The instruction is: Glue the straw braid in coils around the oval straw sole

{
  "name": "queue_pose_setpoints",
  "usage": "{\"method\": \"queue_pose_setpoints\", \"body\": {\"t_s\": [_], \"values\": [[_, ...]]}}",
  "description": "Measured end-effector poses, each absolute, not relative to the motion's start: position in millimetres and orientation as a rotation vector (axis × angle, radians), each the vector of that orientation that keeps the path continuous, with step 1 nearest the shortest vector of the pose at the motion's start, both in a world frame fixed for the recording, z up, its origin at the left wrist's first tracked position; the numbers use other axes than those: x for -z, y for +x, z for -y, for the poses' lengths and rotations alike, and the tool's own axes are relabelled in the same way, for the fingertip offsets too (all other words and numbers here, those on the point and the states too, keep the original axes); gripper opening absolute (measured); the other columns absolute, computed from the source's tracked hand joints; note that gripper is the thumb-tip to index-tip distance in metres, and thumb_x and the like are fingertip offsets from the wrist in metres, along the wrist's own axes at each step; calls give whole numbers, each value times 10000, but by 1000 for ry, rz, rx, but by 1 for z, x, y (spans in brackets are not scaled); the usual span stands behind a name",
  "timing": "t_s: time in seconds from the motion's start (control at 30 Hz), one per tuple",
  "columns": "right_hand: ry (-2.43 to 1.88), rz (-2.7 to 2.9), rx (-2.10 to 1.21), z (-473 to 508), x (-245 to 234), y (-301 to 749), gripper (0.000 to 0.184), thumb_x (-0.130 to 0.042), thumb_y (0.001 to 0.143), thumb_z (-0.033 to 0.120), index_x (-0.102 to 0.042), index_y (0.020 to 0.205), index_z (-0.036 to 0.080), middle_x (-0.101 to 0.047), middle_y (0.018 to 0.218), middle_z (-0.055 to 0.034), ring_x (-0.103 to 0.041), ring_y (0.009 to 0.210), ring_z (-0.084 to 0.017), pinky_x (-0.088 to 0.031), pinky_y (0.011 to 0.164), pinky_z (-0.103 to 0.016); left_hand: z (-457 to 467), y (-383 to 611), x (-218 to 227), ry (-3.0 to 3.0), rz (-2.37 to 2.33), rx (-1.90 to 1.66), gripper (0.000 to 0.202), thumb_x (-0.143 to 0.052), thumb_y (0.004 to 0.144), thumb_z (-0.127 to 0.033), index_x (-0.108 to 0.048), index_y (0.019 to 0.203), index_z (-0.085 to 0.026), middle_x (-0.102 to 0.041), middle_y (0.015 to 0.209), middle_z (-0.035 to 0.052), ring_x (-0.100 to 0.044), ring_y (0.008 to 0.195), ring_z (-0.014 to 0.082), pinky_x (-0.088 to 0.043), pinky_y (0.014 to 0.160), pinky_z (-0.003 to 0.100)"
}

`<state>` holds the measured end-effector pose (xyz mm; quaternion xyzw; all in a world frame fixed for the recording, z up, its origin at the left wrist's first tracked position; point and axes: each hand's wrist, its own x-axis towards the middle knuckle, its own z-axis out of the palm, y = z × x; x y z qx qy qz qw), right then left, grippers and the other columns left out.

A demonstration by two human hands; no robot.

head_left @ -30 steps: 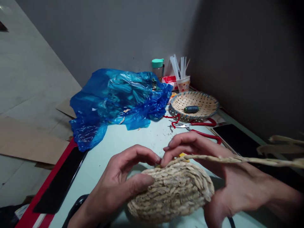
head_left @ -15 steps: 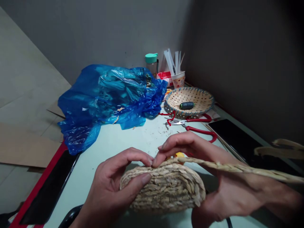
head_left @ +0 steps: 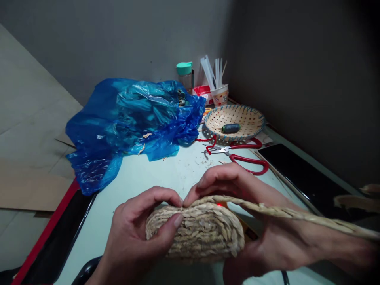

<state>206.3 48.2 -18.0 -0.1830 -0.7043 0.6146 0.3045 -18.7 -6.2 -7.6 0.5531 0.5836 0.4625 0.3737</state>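
An oval coil of braided straw [head_left: 208, 233] is held up on edge between my two hands. My left hand [head_left: 142, 229] pinches its upper left rim, thumb on the front face and index finger on top. My right hand [head_left: 255, 209] curves behind and around the right side, its fingertips pressing the braid at the top rim near my left fingertip. Its thumb is low by the coil's right edge. From the top rim a loose straw braid [head_left: 285, 213] runs right across my right wrist. Behind the coil, an orange-yellow object [head_left: 248, 230] with a small red glow is mostly hidden.
Red-handled scissors [head_left: 237, 152] lie beyond my right hand, near a shallow woven basket [head_left: 213, 118] holding a dark thread spool [head_left: 230, 128]. A blue plastic bag [head_left: 139, 114] covers the back left. A black phone-like slab [head_left: 297, 170] lies right. Behind stand a paper cup [head_left: 220, 97] and a teal-lidded jar [head_left: 184, 75].
The view has shifted slightly, and the coil and both hands sit a little further left. A red glow now shows behind the coil. Both hands keep their hold.
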Motion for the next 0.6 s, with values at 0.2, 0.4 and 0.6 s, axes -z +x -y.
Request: {"method": "queue_pose_setpoints", "body": {"t_s": [0.2,0.4,0.6], "values": [[-487,1927,-1600,-50,20,207,883,-911,565,-7,-456,1270,268,-639,1288,-21,-710,1056,-195,-573,810,-215,5,-21,11,1497,-1487,-1187,82,-734,722,-208,-795,757,-249,-754,747,18,-736,716,201,-584,648,257],[-482,1886,-1578,-54,22,207,881,-949,565,29,-506,1283,287,-640,1294,-8,-696,1118,-198,-580,889,-237,1,-31,12,1552,-1343,-1212,131,-762,842,-388,-848,881,-297,-793,1153,71,-724,1128,280,-602,912,309],[-495,1735,-1565,-59,19,206,766,-976,602,123,-560,1235,231,-666,1263,-43,-685,1176,-222,-591,960,-296,-8,-40,6,1143,-1367,-1638,370,-763,875,-502,-775,1174,-286,-738,1322,82,-679,1263,310,-586,1032,360]]}}
